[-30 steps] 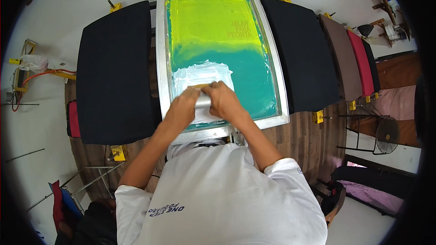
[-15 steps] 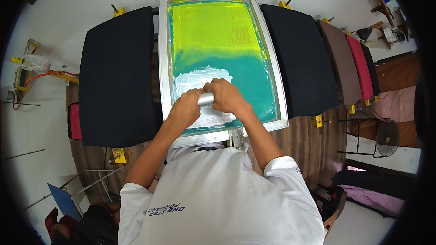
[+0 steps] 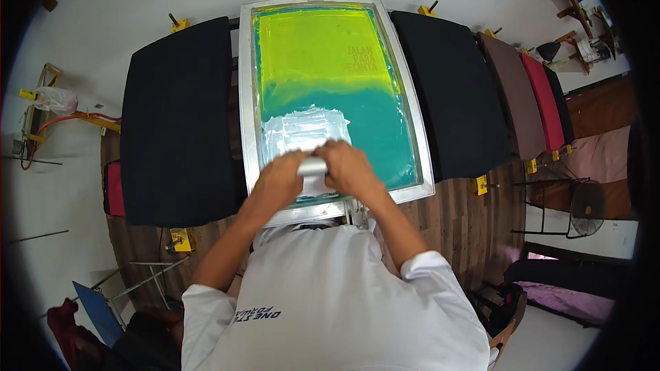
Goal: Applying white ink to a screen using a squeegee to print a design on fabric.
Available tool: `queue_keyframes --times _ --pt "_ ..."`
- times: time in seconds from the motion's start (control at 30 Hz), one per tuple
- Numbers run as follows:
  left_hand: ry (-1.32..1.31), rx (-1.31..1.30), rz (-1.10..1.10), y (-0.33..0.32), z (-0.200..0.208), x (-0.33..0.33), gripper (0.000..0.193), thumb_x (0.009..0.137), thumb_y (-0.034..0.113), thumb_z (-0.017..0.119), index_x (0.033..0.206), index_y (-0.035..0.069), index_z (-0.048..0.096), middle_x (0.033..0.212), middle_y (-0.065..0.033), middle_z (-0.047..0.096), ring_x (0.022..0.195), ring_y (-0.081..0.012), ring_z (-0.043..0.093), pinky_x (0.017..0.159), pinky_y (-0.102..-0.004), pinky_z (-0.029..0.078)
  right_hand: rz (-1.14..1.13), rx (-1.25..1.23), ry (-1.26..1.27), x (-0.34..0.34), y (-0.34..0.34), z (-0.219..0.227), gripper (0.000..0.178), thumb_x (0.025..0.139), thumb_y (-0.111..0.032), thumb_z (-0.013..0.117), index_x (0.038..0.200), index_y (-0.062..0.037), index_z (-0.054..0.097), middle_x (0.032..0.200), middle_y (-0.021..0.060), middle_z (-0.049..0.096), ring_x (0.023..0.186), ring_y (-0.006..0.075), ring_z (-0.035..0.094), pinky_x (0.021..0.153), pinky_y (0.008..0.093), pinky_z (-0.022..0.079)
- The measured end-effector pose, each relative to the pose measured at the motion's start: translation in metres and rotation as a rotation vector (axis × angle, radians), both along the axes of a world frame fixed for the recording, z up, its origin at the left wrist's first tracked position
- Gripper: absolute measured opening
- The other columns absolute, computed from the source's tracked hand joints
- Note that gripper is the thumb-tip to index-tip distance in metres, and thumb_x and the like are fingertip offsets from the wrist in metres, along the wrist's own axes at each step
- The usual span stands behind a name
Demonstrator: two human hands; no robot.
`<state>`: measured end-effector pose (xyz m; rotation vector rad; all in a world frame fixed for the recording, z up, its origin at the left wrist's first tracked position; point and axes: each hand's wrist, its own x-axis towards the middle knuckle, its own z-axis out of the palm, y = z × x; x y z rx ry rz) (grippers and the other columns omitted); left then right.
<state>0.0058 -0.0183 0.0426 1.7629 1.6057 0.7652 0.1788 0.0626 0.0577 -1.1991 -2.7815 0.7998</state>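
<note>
A screen printing frame (image 3: 421,141) with a silver metal rim lies in front of me. Its mesh is yellow-green at the far part and teal (image 3: 381,134) nearer me. White ink (image 3: 302,127) is spread in a patch on the near left of the mesh. Over that patch, my left hand (image 3: 280,177) and my right hand (image 3: 347,165) are both closed around a squeegee (image 3: 313,167) with a silver handle. A short stretch of the handle shows between them. Its blade is hidden, and the hands are slightly blurred.
Black padded boards stand left (image 3: 179,124) and right (image 3: 454,96) of the frame, with brown (image 3: 505,96) and red boards (image 3: 543,99) farther right. A metal hinge clamp (image 3: 355,213) sits at the near edge. A fan (image 3: 586,207) stands at the right.
Both hands have drawn the squeegee toward me, down the mesh. More of the white ink patch, with streaks across it, now shows beyond my hands.
</note>
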Motion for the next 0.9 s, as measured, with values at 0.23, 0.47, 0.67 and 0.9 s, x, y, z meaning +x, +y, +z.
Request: queue_keyframes --times 0.23,0.47,0.67,0.9 --pt "0.220 -0.111 -0.052 -0.047 -0.033 0.022 0.064 0.075 -0.012 0.062 0.137 -0.003 0.051 0.144 -0.0275 0.047 0.139 -0.0401 0.041 0.115 -0.0434 0.039 -0.007 0.041 0.100 0.020 -0.046 -0.038 0.058 0.060 0.003 0.072 0.116 -0.0076 0.060 0.119 0.0154 0.056 0.108 0.0383 0.055 0.084 0.0465 0.055" --pt "0.041 -0.112 -0.018 -0.029 0.008 0.012 0.050 0.078 -0.008 0.060 0.128 -0.005 0.057 0.129 -0.0275 0.060 0.118 -0.0420 0.059 0.105 -0.0440 0.047 0.025 0.020 0.115 0.014 -0.032 -0.004 0.045 0.067 0.003 0.068 0.111 -0.0051 0.066 0.104 0.0143 0.064 0.099 0.0365 0.061 0.078 0.0464 0.056" --pt "0.226 0.027 0.028 -0.024 -0.031 0.012 0.062 0.071 -0.016 0.058 0.132 -0.005 0.055 0.138 -0.0305 0.052 0.129 -0.0435 0.052 0.109 -0.0449 0.044 -0.012 0.154 0.175 0.003 -0.030 -0.038 0.051 0.066 0.006 0.067 0.115 -0.0066 0.062 0.121 0.0145 0.058 0.107 0.0376 0.057 0.081 0.0454 0.055" --pt "0.062 -0.145 0.008 -0.020 0.017 0.013 0.054 0.075 -0.014 0.059 0.128 -0.005 0.056 0.135 -0.0297 0.055 0.124 -0.0442 0.055 0.105 -0.0454 0.047 -0.009 0.101 0.099 0.007 -0.028 -0.006 0.047 0.065 0.003 0.070 0.110 -0.0081 0.064 0.107 0.0113 0.064 0.101 0.0342 0.060 0.078 0.0446 0.053"
